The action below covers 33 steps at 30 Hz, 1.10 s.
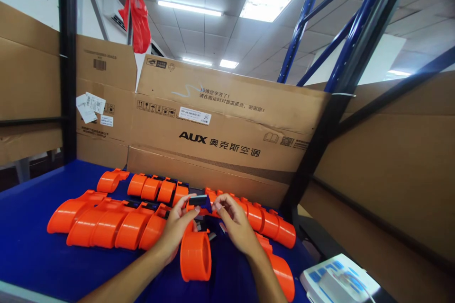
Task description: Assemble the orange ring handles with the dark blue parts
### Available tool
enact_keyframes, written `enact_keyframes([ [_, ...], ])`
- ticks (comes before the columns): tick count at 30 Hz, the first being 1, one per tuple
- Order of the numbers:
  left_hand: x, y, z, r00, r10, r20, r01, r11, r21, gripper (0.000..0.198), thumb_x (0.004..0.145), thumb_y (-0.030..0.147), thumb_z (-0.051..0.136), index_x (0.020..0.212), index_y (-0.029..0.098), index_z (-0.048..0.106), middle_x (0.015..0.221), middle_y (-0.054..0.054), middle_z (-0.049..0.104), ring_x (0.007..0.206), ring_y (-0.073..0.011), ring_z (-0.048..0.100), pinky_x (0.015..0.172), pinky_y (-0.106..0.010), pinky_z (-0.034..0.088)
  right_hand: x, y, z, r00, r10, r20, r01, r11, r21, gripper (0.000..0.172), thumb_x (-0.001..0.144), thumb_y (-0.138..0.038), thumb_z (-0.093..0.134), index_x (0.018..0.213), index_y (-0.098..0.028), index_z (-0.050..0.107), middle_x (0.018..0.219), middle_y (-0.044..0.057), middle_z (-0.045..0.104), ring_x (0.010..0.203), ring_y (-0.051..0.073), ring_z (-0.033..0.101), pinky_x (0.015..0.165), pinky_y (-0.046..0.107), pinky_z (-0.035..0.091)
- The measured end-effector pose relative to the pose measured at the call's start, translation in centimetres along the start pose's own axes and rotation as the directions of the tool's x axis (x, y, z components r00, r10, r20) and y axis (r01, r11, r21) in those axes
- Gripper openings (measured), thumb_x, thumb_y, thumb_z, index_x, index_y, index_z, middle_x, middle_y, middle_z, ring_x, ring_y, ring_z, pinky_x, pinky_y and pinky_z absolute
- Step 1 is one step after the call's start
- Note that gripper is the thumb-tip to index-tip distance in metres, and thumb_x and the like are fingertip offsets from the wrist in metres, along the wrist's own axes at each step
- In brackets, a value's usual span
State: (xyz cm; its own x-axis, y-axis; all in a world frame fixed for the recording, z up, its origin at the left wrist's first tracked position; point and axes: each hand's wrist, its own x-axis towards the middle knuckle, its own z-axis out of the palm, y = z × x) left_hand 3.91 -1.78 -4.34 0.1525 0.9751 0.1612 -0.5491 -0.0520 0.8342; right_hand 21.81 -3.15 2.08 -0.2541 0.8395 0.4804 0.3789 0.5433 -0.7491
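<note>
My left hand is closed around a tape dispenser whose dark blue head has a pale toothed edge and some orange plastic below it. Close to the head's right end, my right hand has its thumb and fingers pinched together. What they hold, if anything, is too small to make out. Below the left hand is an orange ring; I cannot tell whether it belongs to the held dispenser. Small grey pieces lie between the hands, partly hidden.
Orange dispensers stand in rows on the blue table, with more orange dispensers at the right. Cardboard panels wall the back and sides. A dark post rises behind, and a white device sits front right.
</note>
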Motion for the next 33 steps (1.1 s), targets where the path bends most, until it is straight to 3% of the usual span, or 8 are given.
enact_keyframes([
  [3, -0.8, 0.7, 0.6, 0.991, -0.069, 0.117, 0.081, 0.992, -0.098, 0.078, 0.078, 0.036, 0.08, 0.145, 0.024, 0.042, 0.074, 0.0, 0.07, 0.05, -0.0129, 0.062, 0.056, -0.025, 0.051, 0.1, 0.1, 0.4, 0.995, 0.096, 0.04, -0.101, 0.983, 0.151, 0.03, 0.097, -0.051, 0.053, 0.115, -0.028, 0.06, 0.108, 0.004, 0.065, 0.102, 0.024, 0.061, 0.085, 0.034, 0.047],
  [6, -1.7, 1.5, 1.3, 0.97, -0.105, 0.219, 0.14, 0.979, -0.147, 0.082, 0.079, 0.032, 0.08, 0.149, 0.029, 0.038, 0.104, -0.009, 0.074, 0.062, -0.0179, 0.071, 0.066, -0.033, 0.057, 0.1, 0.4, 0.6, 0.989, 0.091, 0.117, -0.121, 0.952, 0.282, 0.034, 0.096, -0.051, 0.053, 0.122, -0.029, 0.058, 0.113, 0.004, 0.065, 0.109, 0.025, 0.059, 0.087, 0.034, 0.047],
  [11, -2.2, 1.8, 1.9, 0.94, -0.049, 0.339, 0.11, 0.98, -0.163, 0.069, 0.07, 0.019, 0.088, 0.133, 0.024, 0.06, 0.137, -0.013, 0.063, 0.111, -0.03, 0.068, 0.092, -0.038, 0.055, 0.2, 0.8, 1.0, 0.986, 0.064, 0.151, -0.117, 0.92, 0.374, 0.036, 0.093, -0.048, 0.062, 0.122, -0.029, 0.053, 0.103, 0.002, 0.063, 0.093, 0.02, 0.061, 0.084, 0.033, 0.047],
  [15, -1.7, 1.7, 1.5, 0.955, -0.07, 0.289, 0.113, 0.984, -0.136, 0.049, 0.082, 0.036, 0.078, 0.126, 0.018, 0.066, 0.126, -0.015, 0.069, 0.11, -0.0307, 0.069, 0.09, -0.04, 0.057, 0.2, 0.6, 1.6, 0.99, 0.084, 0.112, -0.114, 0.947, 0.3, 0.032, 0.092, -0.05, 0.063, 0.111, -0.027, 0.053, 0.097, 0.001, 0.059, 0.087, 0.018, 0.057, 0.076, 0.03, 0.048],
  [21, -1.0, 1.7, 1.1, 0.973, -0.028, 0.229, 0.047, 0.996, -0.078, 0.049, 0.079, 0.038, 0.081, 0.121, 0.016, 0.07, 0.111, -0.013, 0.076, 0.101, -0.029, 0.072, 0.081, -0.035, 0.059, 0.1, -0.3, 2.3, 0.994, 0.081, 0.068, -0.098, 0.951, 0.293, 0.034, 0.09, -0.055, 0.064, 0.093, -0.025, 0.048, 0.083, -0.003, 0.05, 0.075, 0.015, 0.048, 0.064, 0.026, 0.046],
  [28, -0.4, 1.3, 0.2, 0.977, -0.113, 0.183, 0.137, 0.982, -0.127, 0.055, 0.077, 0.05, 0.078, 0.117, 0.013, 0.07, 0.089, -0.013, 0.079, 0.064, -0.0257, 0.074, 0.057, -0.033, 0.056, 0.3, -0.4, 1.8, 0.999, 0.022, 0.042, -0.028, 0.988, 0.152, 0.036, 0.1, -0.056, 0.045, 0.09, -0.022, 0.057, 0.083, 0.0, 0.057, 0.081, 0.018, 0.054, 0.077, 0.031, 0.047],
  [30, -0.2, 1.3, -0.1, 0.977, -0.136, 0.163, 0.164, 0.971, -0.174, 0.056, 0.078, 0.054, 0.075, 0.114, 0.012, 0.07, 0.087, -0.014, 0.078, 0.064, -0.0266, 0.074, 0.057, -0.034, 0.056, 0.2, -0.5, 1.3, 0.996, 0.002, 0.094, -0.005, 1.0, 0.029, 0.035, 0.102, -0.049, 0.043, 0.088, -0.022, 0.061, 0.085, 0.002, 0.061, 0.085, 0.02, 0.056, 0.082, 0.033, 0.046],
  [33, -0.2, 1.3, -0.3, 0.982, -0.108, 0.156, 0.146, 0.956, -0.253, 0.055, 0.079, 0.057, 0.071, 0.11, 0.012, 0.07, 0.088, -0.013, 0.078, 0.074, -0.0275, 0.075, 0.065, -0.034, 0.057, -0.4, -0.8, 0.7, 0.965, -0.041, 0.259, 0.085, 0.983, -0.16, 0.012, 0.091, -0.031, 0.062, 0.084, -0.023, 0.067, 0.09, 0.003, 0.065, 0.091, 0.022, 0.057, 0.087, 0.036, 0.046],
])
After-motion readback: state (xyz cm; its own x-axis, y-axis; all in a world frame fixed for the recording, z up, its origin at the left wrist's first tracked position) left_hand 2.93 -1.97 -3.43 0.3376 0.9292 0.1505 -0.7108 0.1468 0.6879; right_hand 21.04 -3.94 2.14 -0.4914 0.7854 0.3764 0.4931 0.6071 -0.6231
